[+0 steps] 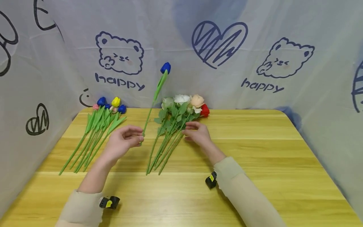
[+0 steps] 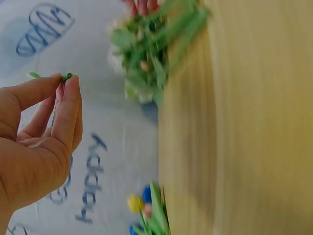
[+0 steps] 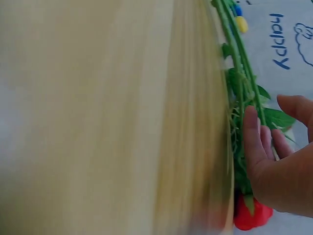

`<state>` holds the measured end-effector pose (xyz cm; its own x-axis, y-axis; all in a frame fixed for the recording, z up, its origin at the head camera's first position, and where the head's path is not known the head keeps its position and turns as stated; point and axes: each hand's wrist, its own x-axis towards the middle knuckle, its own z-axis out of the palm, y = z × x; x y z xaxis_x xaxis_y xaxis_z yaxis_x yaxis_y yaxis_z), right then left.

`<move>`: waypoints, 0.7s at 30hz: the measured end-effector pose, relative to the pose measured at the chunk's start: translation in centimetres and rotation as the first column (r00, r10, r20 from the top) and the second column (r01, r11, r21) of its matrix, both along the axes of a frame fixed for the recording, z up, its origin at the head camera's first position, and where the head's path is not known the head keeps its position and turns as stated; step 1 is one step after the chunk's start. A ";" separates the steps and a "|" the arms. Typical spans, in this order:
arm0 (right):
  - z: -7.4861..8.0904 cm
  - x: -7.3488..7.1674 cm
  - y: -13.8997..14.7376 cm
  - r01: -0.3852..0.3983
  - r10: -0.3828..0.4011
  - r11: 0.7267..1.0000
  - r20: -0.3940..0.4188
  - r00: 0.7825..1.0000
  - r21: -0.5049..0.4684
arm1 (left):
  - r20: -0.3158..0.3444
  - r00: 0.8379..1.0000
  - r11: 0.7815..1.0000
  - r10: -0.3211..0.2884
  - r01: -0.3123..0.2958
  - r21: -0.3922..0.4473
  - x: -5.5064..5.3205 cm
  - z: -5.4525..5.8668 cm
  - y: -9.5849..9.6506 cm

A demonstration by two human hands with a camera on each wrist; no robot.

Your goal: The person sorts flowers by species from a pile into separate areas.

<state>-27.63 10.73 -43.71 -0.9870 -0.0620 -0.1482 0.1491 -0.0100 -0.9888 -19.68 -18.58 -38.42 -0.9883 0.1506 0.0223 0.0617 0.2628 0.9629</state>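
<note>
My left hand (image 1: pixel 122 142) pinches the lower stem of a single blue tulip (image 1: pixel 165 68) between thumb and fingertips. The tulip is held up off the table, tilted a little to the right, its bloom in front of the backdrop. In the left wrist view the cut end of the tulip's stem (image 2: pixel 67 77) pokes out between the fingertips. Beside a bunch of roses (image 1: pixel 177 118) is my right hand (image 1: pixel 197 134), its fingers loosely bent. The right wrist view shows its thumb apart from the fingers, near the rose stems (image 3: pixel 239 54) and a red rose (image 3: pixel 253 215).
A bunch of tulips (image 1: pixel 99 121) in blue, yellow and pink lies on the left of the wooden table (image 1: pixel 255 183). White, peach and red blooms top the rose bunch near the back edge. Behind stands a pale cloth backdrop (image 1: pixel 170 34) with drawn bears and hearts.
</note>
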 end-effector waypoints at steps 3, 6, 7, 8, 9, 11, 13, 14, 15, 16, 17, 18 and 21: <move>-0.3 -0.6 -0.7 0.008 -0.009 1.000 0.045 0.999 0.030 | 0.011 0.999 0.998 0.033 -0.033 -0.049 0.2 -0.2 -2.5; -0.3 -1.0 -1.2 0.019 -0.023 0.998 0.067 0.997 0.055 | 0.019 0.998 0.992 0.064 -0.062 -0.109 0.3 -0.5 -5.2; -0.4 -1.1 -1.3 0.024 -0.029 0.998 0.072 0.997 0.062 | 0.019 0.997 0.989 0.076 -0.073 -0.126 0.4 -0.6 -6.0; -0.4 -1.2 -1.4 0.030 -0.035 0.997 0.073 0.997 0.068 | 0.017 0.996 0.986 0.084 -0.081 -0.146 0.4 -0.8 -6.9; -0.4 -1.3 -1.5 0.035 -0.040 0.997 0.073 0.996 0.075 | 0.015 0.995 0.982 0.095 -0.092 -0.165 0.5 -0.9 -7.7; -0.4 -1.4 -1.6 0.043 -0.050 0.995 0.075 0.996 0.085 | 0.016 0.994 0.974 0.112 -0.106 -0.198 0.5 -1.1 -9.4; -0.3 -1.4 -1.6 0.048 -0.055 0.995 0.081 0.995 0.092 | 0.016 0.992 0.964 0.126 -0.118 -0.240 0.6 -1.3 -11.0; -0.3 -1.4 -1.6 0.048 -0.056 0.994 0.082 0.995 0.094 | 0.016 0.991 0.959 0.130 -0.122 -0.257 0.6 -1.4 -11.8; -0.2 -1.4 -1.6 0.048 -0.056 0.994 0.087 0.995 0.097 | 0.014 0.991 0.953 0.134 -0.125 -0.275 0.6 -1.6 -12.5; -0.2 -1.4 -1.6 0.048 -0.057 0.994 0.090 0.994 0.100 | 0.015 0.991 0.949 0.134 -0.124 -0.291 0.7 -1.7 -13.3; -0.1 -1.5 -1.6 0.047 -0.056 0.994 0.093 0.994 0.103 | 0.015 0.990 0.942 0.137 -0.126 -0.311 0.7 -1.8 -14.0; -0.1 -1.5 -1.6 0.047 -0.057 0.993 0.095 0.994 0.105 | 0.014 0.990 0.937 0.139 -0.127 -0.325 0.7 -1.9 -14.7; -0.1 -1.4 -1.7 0.046 -0.058 0.993 0.105 0.993 0.111 | 0.023 0.990 0.925 0.142 -0.125 -0.359 0.8 -2.3 -16.4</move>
